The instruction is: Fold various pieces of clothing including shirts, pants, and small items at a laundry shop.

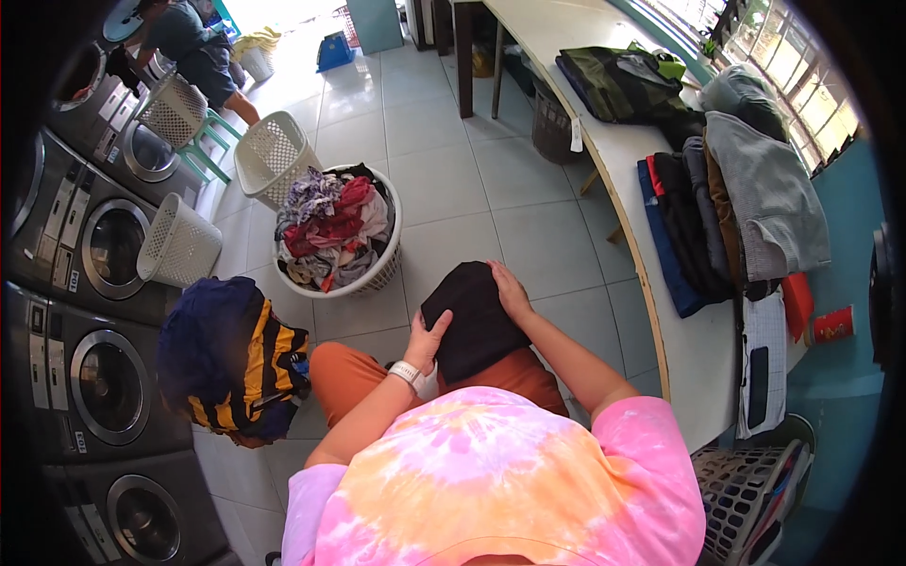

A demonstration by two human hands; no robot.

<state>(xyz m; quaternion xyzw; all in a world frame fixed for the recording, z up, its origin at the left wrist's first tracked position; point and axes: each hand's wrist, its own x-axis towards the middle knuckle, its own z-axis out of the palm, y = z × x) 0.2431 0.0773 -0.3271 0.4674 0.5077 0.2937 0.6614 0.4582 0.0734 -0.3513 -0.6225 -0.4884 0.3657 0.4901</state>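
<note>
A black folded garment (475, 325) rests on my lap, over my orange trousers. My left hand (430, 341) grips its left edge, thumb on top and the other fingers partly hidden beneath. At the far right edge, my right hand (511, 291) holds the cloth with its fingertips at the upper corner. What kind of garment it is cannot be made out. In front of me, a round white laundry basket (385, 257) is heaped with crumpled clothes (330, 226) in red, grey and patterned fabric.
A long white table (623, 189) on the right carries stacked folded clothes (694, 222) and a phone (758, 382). Front-loading washers (115, 387) line the left. A bulging navy and yellow bag (226, 354) stands by my left knee. Another person (189, 52) bends at the far left.
</note>
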